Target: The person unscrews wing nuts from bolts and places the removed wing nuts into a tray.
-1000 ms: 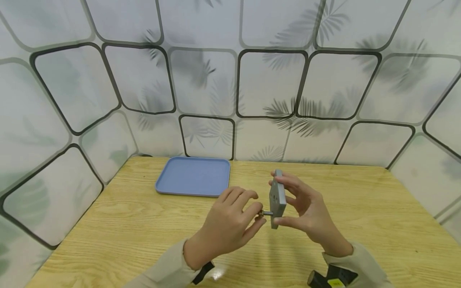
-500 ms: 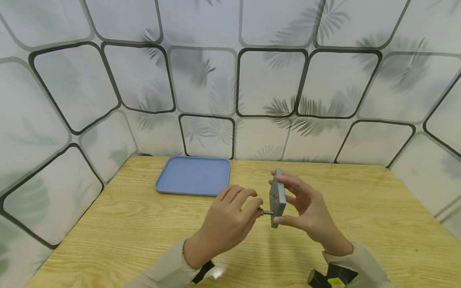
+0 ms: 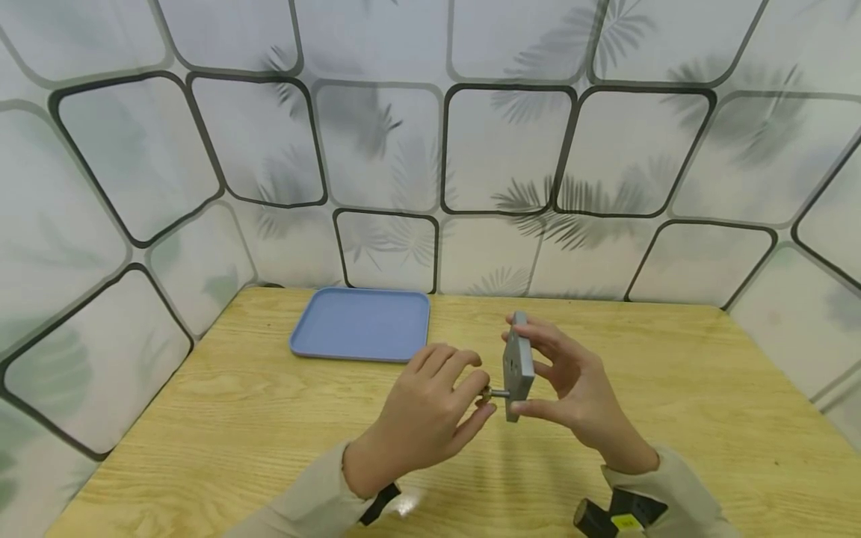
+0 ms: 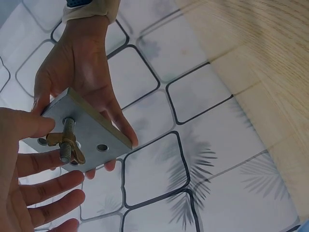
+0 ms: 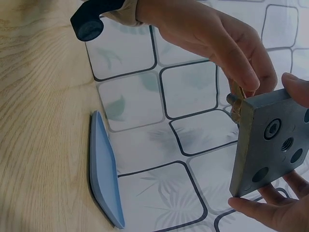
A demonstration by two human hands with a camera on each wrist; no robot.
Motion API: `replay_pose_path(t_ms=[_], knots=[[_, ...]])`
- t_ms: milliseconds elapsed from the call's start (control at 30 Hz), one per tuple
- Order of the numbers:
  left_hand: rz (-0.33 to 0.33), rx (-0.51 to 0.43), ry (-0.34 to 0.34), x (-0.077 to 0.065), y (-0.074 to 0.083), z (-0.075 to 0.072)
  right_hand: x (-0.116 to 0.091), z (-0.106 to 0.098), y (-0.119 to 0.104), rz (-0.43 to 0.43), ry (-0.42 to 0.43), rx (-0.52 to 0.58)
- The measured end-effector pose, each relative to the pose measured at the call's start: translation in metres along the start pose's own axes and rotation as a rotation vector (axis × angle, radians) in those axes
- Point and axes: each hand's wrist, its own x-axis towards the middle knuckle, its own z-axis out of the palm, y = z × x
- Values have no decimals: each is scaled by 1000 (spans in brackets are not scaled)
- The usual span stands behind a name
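Note:
A grey metal plate (image 3: pixel 518 366) with several holes is held on edge by my right hand (image 3: pixel 572 388), thumb on the near edge and fingers on the far one. From its left face sticks a threaded bolt (image 4: pixel 69 129), its socket head (image 5: pixel 273 128) set in the opposite face. A brass wing nut (image 4: pixel 72 145) sits on the bolt, apart from the plate. My left hand (image 3: pixel 424 411) holds the wing nut between thumb and forefinger, its other fingers spread in the left wrist view.
A blue tray (image 3: pixel 363 325) lies at the back left of the wooden table (image 3: pixel 269 418). Patterned cloth walls (image 3: pixel 383 157) stand behind and beside the table. Each wrist wears a black device (image 3: pixel 380 504).
My left thumb and forefinger close over the wing nut, then part again so it shows between them. The plate and my right hand stay nearly still.

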Motion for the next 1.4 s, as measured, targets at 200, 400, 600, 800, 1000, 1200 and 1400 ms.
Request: replay_pose_path(t_ms=[200, 400, 600, 800, 1000, 1200, 1400], knots=[[-2, 28, -36, 0, 0, 0, 0, -1, 0, 0, 1, -3], [-28, 35, 49, 1, -1, 1, 1, 0, 0, 3, 9, 0], [-12, 33, 124, 3, -2, 1, 1, -1, 0, 4, 6, 3], [-19, 8, 34, 1, 0, 0, 0, -1, 0, 6, 6, -2], [-28, 7, -40, 0, 0, -1, 1, -1, 0, 8, 5, 1], [-24, 17, -60, -1, 0, 0, 0, -2, 0, 6, 5, -1], [-32, 33, 11, 1, -1, 1, 0, -2, -1, -2, 5, -6]])
